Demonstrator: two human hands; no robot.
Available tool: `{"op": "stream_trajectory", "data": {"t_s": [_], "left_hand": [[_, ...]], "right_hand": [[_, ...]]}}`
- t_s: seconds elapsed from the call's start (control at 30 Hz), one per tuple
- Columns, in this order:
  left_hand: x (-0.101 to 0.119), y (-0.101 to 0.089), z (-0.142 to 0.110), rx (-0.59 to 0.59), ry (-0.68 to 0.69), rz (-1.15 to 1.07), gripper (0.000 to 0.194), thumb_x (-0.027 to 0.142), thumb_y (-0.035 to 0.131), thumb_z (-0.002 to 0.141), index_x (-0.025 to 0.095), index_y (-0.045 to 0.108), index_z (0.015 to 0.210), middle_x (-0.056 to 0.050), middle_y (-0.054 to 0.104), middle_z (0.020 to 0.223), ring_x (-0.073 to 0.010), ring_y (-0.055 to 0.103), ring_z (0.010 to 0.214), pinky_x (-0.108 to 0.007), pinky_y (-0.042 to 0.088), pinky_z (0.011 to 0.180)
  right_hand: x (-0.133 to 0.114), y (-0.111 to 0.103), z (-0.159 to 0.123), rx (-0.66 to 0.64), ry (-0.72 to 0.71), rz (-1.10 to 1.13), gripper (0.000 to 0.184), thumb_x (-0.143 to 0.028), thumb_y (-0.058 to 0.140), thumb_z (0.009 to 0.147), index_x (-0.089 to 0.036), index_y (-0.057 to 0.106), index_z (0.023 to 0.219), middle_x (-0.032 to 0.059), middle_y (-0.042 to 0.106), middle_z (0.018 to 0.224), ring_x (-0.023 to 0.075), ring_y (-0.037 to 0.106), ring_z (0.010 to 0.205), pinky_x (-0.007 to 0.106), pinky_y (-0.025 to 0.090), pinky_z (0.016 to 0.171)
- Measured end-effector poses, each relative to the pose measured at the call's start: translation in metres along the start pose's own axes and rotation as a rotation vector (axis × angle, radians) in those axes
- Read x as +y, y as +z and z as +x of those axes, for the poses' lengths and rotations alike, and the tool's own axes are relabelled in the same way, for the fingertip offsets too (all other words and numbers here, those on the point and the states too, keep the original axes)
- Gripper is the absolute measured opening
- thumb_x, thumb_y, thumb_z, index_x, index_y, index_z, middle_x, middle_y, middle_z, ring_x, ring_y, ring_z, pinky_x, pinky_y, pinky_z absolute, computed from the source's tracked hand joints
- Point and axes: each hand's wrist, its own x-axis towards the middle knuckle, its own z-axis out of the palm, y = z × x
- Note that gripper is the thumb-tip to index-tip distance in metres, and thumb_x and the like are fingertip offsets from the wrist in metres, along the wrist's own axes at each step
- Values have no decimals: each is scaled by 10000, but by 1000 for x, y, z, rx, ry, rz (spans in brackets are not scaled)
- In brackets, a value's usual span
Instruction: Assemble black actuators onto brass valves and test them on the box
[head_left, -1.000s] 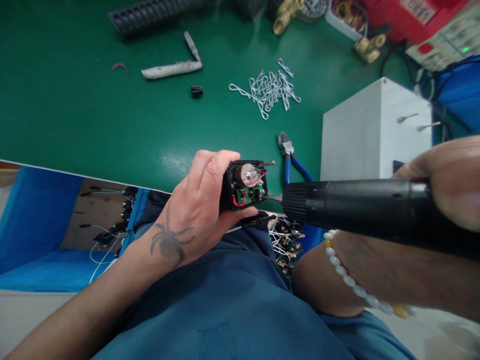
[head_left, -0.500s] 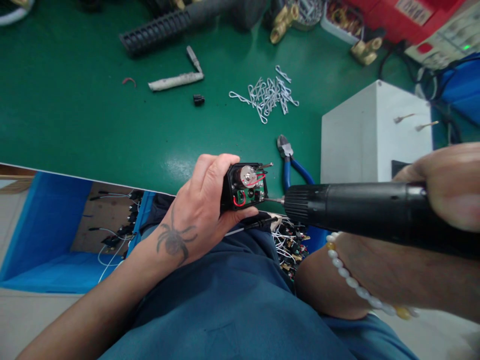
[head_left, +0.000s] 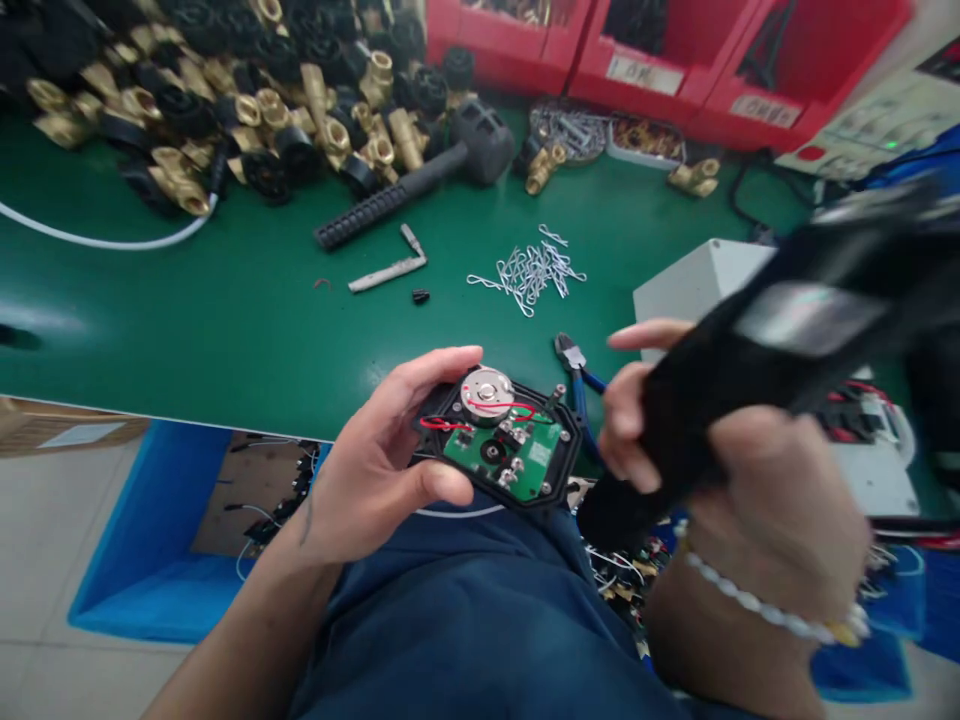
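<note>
My left hand [head_left: 382,465] grips a black housing [head_left: 504,440] face up over my lap; inside it show a green circuit board, a round silver motor and red wires. My right hand [head_left: 720,470] is wrapped round a black electric screwdriver [head_left: 757,370], blurred by motion, tilted with its tip low beside the housing's right edge and apart from it. A white bead bracelet [head_left: 765,608] circles my right wrist.
On the green table [head_left: 225,330] lie blue-handled cutters [head_left: 574,365], a heap of white wire clips [head_left: 532,270], a hex key [head_left: 390,265], a black ribbed handle [head_left: 405,195] and piled brass fittings [head_left: 225,90]. A white box [head_left: 697,280] stands right, red bins [head_left: 645,50] behind, a blue bin [head_left: 150,530] below.
The screwdriver has come off the housing and swung up and tilted. My left hand has turned the housing flat, face up. My view has lifted, showing the far table.
</note>
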Motion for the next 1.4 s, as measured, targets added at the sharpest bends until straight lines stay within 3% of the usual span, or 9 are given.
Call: {"op": "stream_trajectory", "data": {"t_s": [0.1, 0.23, 0.33, 0.5, 0.6, 0.87, 1.07, 1.27, 1.4], "left_hand": [[2, -6, 9, -94, 40, -9, 524, 517, 658, 923, 332, 589, 1409, -42, 672, 1372, -237, 673, 1228, -316, 582, 1030], [4, -15, 16, -207, 138, 159, 461, 452, 502, 1026, 322, 537, 1467, -36, 593, 1489, -241, 597, 1340, -365, 506, 1139], [7, -14, 15, -138, 204, 396, 456, 391, 501, 1038, 316, 508, 1487, -37, 546, 1537, -230, 523, 1417, -370, 447, 1189], [22, 9, 5, 250, 387, 899, 312, 241, 731, 910, 204, 671, 1214, -80, 716, 1227, -201, 664, 1160, -319, 532, 1021], [34, 22, 1, 228, 433, 1014, 202, 176, 757, 881, 171, 685, 1070, -52, 747, 1038, -164, 697, 956, -272, 561, 890], [39, 32, 1, 119, 422, 1144, 133, 152, 731, 892, 103, 685, 1007, -80, 739, 951, -179, 688, 844, -291, 587, 805], [47, 29, -2, 133, 395, 1034, 135, 70, 689, 903, 142, 667, 1015, -34, 726, 960, -130, 685, 879, -242, 583, 852], [56, 3, -12, 95, 35, 519, 128, 268, 606, 995, 299, 659, 1108, 15, 697, 985, -126, 670, 885, -242, 605, 744], [44, 1, -16, 9, 128, 566, 505, 403, 842, 806, 291, 631, 1251, 1, 659, 992, -133, 599, 788, -278, 568, 712]], "right_hand": [[9, 7, 5, -200, 58, 130, 583, -485, 862, 737, -214, 617, 1192, -16, 640, 683, 99, 586, 520, 194, 469, 499], [19, 15, 9, -239, 66, 235, 419, -327, 828, 778, -184, 617, 1110, -18, 657, 678, 88, 622, 561, 155, 490, 535], [24, 17, 12, -189, 62, 272, 373, -278, 818, 759, -162, 603, 1042, -15, 659, 653, 80, 617, 552, 141, 492, 541], [30, 20, 16, -26, 62, 226, 367, -279, 800, 733, -139, 576, 989, -19, 621, 577, 63, 575, 518, 118, 466, 525], [33, 25, 14, 46, 80, 214, 391, -251, 821, 683, -140, 578, 969, -30, 615, 583, 60, 585, 524, 107, 475, 531], [33, 43, 12, 154, 122, 345, 460, -157, 865, 561, -152, 580, 922, -46, 645, 674, 75, 650, 570, 122, 538, 580], [39, 43, 13, 161, 132, 336, 429, -199, 861, 596, -153, 590, 926, -35, 646, 679, 91, 657, 579, 149, 541, 582], [38, 42, 12, 179, 95, 314, 319, -225, 811, 680, -176, 599, 913, -42, 622, 661, 87, 637, 583, 167, 533, 576], [37, 43, 11, 196, 95, 285, 313, -255, 799, 689, -185, 601, 921, -38, 609, 655, 98, 627, 578, 192, 528, 573]]}}
